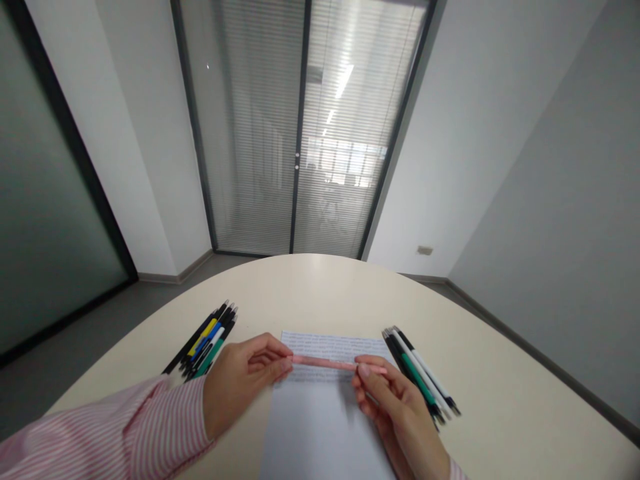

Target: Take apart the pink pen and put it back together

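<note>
A slim pink pen [323,363] is stretched level between my hands, above a sheet of paper [320,427]. My left hand [247,377] pinches its left end between thumb and fingers. Near the other end, my right hand [390,400] grips the pen, and a short pink tip sticks out past the thumb. Lines of handwriting cover the upper part of the sheet, while its lower part is blank. Whether the pen has a cap on it I cannot tell.
Beside my left hand lies a bunch of pens [213,337] in black, yellow, blue, white and green. Several black, white and green pens [420,370] lie right of my right hand. The round pale table [320,287] curves away toward a glass door with blinds [260,167].
</note>
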The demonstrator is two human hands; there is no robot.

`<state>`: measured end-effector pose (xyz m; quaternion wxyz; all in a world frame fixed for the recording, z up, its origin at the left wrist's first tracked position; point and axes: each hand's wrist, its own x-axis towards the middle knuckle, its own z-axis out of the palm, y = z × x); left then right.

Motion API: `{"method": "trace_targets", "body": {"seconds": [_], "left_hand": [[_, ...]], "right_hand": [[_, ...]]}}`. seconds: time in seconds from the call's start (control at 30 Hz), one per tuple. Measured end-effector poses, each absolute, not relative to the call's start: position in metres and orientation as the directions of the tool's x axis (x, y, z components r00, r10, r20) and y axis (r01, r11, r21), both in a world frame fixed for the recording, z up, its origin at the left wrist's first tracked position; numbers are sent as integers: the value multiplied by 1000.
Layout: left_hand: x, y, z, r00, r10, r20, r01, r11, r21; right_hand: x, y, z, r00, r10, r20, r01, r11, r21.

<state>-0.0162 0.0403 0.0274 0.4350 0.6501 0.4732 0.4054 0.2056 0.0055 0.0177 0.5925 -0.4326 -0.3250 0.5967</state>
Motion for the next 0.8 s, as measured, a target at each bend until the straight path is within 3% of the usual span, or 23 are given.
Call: {"method": "trace_targets", "body": {"seconds": [0.33,0.6,0.8], "left_hand": [[-19,41,24,287,937,201,356,-299,886],[-18,32,26,322,861,394,556,-509,657],[-15,27,22,367,859,357,630,-512,584]], "right_hand": [[210,7,15,94,992,-83,-339,-46,-940],[209,8,11,76,997,-15,-269,6,-963],[209,7,12,66,998,-10,-251,7,-968]]}}
